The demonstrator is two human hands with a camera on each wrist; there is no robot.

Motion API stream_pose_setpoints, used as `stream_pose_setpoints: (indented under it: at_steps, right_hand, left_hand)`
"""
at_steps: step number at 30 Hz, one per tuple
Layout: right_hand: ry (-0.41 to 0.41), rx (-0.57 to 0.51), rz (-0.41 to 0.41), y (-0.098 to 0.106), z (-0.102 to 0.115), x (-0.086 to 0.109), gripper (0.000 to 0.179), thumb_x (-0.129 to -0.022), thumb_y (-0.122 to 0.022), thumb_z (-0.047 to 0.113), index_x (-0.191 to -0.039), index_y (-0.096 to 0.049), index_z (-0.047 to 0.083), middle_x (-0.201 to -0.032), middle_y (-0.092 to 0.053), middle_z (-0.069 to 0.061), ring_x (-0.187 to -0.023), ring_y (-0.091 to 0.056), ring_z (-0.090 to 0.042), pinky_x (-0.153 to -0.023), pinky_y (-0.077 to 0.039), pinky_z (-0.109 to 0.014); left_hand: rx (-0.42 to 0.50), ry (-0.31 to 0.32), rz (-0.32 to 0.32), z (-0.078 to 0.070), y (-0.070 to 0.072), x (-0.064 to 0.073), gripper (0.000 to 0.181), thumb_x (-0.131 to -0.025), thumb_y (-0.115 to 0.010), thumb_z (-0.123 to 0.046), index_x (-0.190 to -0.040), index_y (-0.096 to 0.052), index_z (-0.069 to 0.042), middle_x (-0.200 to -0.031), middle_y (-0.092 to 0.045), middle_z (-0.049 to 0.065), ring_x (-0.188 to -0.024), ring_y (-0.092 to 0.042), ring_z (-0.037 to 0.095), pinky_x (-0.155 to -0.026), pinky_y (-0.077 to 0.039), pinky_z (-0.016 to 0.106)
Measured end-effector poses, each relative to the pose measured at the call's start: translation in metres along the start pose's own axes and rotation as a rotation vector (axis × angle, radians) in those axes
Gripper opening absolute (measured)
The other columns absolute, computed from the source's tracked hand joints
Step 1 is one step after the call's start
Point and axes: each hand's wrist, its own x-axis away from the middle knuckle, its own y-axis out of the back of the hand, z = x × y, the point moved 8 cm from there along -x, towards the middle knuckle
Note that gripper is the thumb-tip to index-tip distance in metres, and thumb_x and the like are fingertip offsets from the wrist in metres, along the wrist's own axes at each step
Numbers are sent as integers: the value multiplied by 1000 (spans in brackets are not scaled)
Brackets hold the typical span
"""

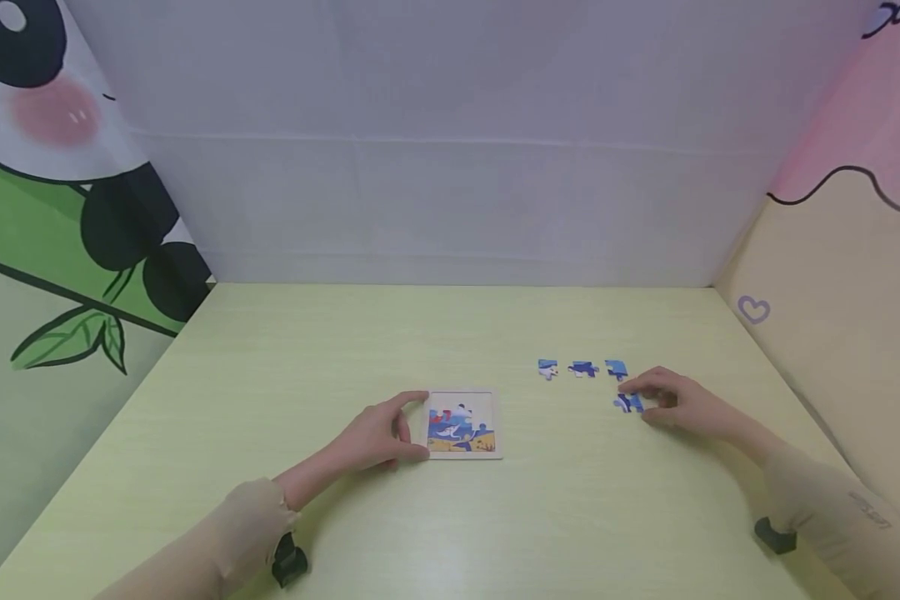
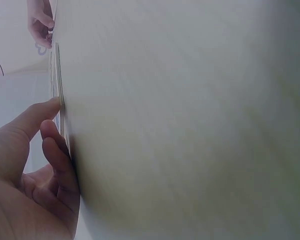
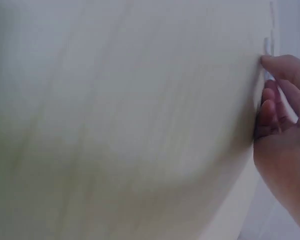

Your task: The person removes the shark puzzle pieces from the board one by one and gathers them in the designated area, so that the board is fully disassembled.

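A square jigsaw puzzle board (image 1: 461, 427) with a pale frame lies on the table, its sea picture filled in at the bottom and left, bare at the upper right. My left hand (image 1: 381, 433) holds the board's left side, index finger at the upper corner and thumb at the lower one. Seen edge-on in the left wrist view, the board (image 2: 59, 75) meets the thumb tip. Over on the right, my right hand (image 1: 678, 403) pinches a blue-and-white puzzle piece (image 1: 627, 403) between thumb and index finger. Its other fingers curl beneath the palm in the right wrist view.
Three more puzzle pieces lie in a row beyond the right hand: a left one (image 1: 547, 367), a middle one (image 1: 583, 368) and a right one (image 1: 616, 367). The pale wooden table (image 1: 330, 342) ends at a grey-white back wall (image 1: 457, 208), with painted panels on both sides.
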Motion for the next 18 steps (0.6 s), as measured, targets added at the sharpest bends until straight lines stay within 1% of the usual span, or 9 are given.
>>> stream_pose_setpoints:
  at_steps: [5,9,12,14,18]
  right_hand:
    - [-5,21,-3,4,16,-5,44,-83,-79,21,-124,-66,15,-120,-64,-5,-95,-52,-11,-77,-45,-20]
    - [3,13,-22,5,32,-11,43,-82,-80,21,-123,-66,15,-116,-65,-4,-95,-53,-16,-73,-45,-20]
    - [10,-2,-34,4,43,-20,42,-83,-79,19,-123,-66,14,-115,-66,-5,-96,-54,-19,-71,-46,-21]
    - [21,10,-40,2,52,-27,41,-84,-78,19,-123,-66,14,-115,-66,-6,-96,-54,-20,-71,-46,-21]
    - [48,-4,-35,-5,72,-43,42,-86,-74,17,-127,-64,13,-114,-66,-8,-98,-56,-23,-76,-46,-23]
  left_hand:
    - [-6,3,3,0,0,0,86,-76,-85,-25,-149,-41,-20,-78,-62,2,-51,-56,15,-54,-46,28]
    - [-8,3,9,-1,0,0,85,-76,-85,-25,-149,-41,-20,-78,-62,2,-51,-56,15,-54,-46,28]
    - [-8,2,9,-1,0,1,85,-76,-85,-25,-149,-41,-21,-78,-62,2,-50,-55,15,-53,-46,28]
    - [-5,5,9,-1,0,0,86,-76,-85,-25,-149,-41,-21,-78,-62,2,-50,-56,15,-53,-46,28]
    - [-3,10,8,-1,0,1,86,-76,-85,-24,-149,-41,-21,-78,-62,2,-50,-56,15,-53,-45,28]
